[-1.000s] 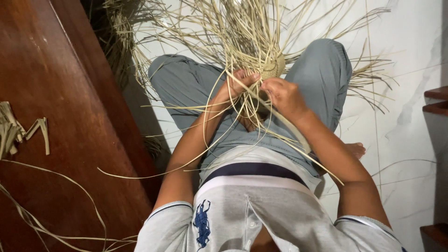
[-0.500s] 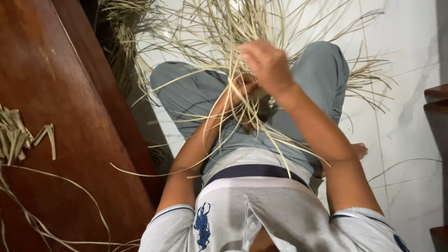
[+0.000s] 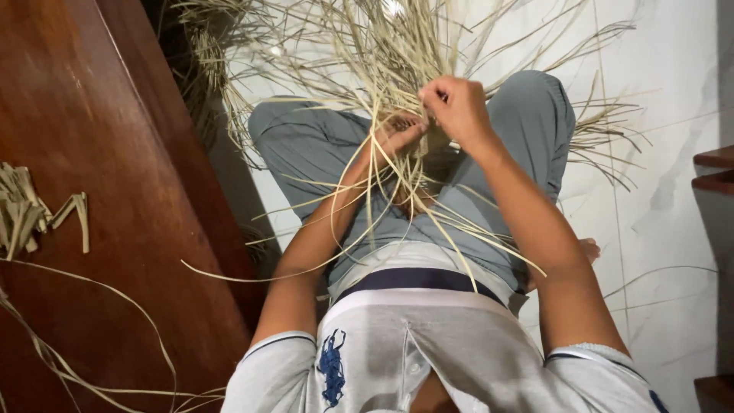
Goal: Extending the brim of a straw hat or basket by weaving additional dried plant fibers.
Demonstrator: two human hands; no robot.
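I sit cross-legged on a white marble floor in grey trousers, with a bundle of long pale straw strips [image 3: 382,61] fanning out over my lap. My right hand [image 3: 457,107] is raised above my knees and closed around several strips. My left hand [image 3: 397,131] sits just below and to the left of it, its fingers pinching other strips at the woven knot where the strands meet. Loose ends hang down over my thighs toward my waist.
A dark wooden surface [image 3: 99,191] runs along my left side, with cut straw pieces [image 3: 30,210] and long thin strands lying on it. More straw is piled on the floor at the far left [image 3: 202,46]. Dark wooden edges [image 3: 715,172] stand at the right.
My right hand lifted from the knot, pulling strips upward, then came partway back down toward the left hand. My left hand stayed at the knot.
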